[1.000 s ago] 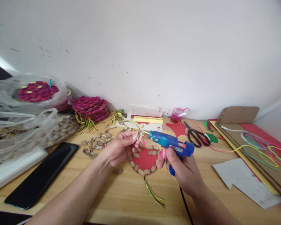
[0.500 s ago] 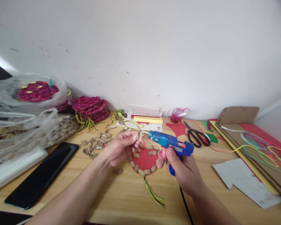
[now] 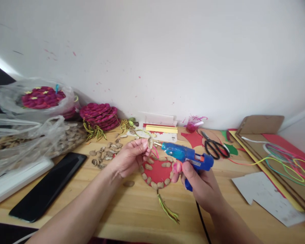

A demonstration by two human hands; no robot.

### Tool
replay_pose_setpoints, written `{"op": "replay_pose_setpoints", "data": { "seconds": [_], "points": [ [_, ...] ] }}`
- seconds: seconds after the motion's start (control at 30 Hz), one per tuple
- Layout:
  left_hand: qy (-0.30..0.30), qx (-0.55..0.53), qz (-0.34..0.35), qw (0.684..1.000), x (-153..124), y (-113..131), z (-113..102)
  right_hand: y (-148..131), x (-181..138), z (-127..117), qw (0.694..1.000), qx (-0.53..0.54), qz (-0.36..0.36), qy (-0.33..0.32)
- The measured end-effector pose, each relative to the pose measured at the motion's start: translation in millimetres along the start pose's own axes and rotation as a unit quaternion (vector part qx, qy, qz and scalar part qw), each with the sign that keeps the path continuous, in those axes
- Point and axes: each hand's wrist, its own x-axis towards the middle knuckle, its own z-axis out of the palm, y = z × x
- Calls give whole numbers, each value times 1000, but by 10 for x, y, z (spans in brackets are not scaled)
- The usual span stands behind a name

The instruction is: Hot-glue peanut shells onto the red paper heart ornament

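Note:
Between the thumb and fingers of my left hand (image 3: 132,154) is a half peanut shell (image 3: 149,143), its hollow side facing the glue gun. My right hand (image 3: 199,183) grips a blue hot glue gun (image 3: 179,151), whose metal nozzle points left at the shell, close to it. Below both hands a round red disc (image 3: 157,172) lies on the table, with peanut shells (image 3: 160,185) along its edge and a few more on its upper part. A green and brown tassel (image 3: 167,208) hangs from its near edge. Loose shells (image 3: 106,152) are heaped left of my left hand.
Black scissors (image 3: 215,145) lie beyond the glue gun, beside a pink-stained cup (image 3: 193,123). At left are a black phone-like slab (image 3: 49,186), plastic bags (image 3: 35,135) and stacked magenta discs (image 3: 99,115). Cardboard (image 3: 260,125) and coloured cords (image 3: 287,162) occupy the right. A black cable (image 3: 202,220) trails from the gun.
The shell in my left hand has turned and shifted slightly up and left. The glue gun stays near it in my right hand. The whole view has shifted a little.

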Motion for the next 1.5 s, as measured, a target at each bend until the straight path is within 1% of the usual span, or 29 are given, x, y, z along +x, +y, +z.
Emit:
{"op": "replay_pose_setpoints", "data": {
  "seconds": [0.13,0.37,0.6,1.03,1.5],
  "points": [
    [19,-11,9,1000,4,5,14,-20,-27,1,999,-34,-10,-21],
    [37,-10,29,999,6,17,19,-112,-6,27,995,-91,-28,-14],
    [22,-5,36,999,2,17,32,-125,-9,38,991,-126,-48,-18],
    [27,6,34,999,7,11,19,-127,8,42,990,-134,-41,-18],
    [25,-8,34,999,4,13,13,-101,4,32,990,-134,-42,-18]
  ]
}}
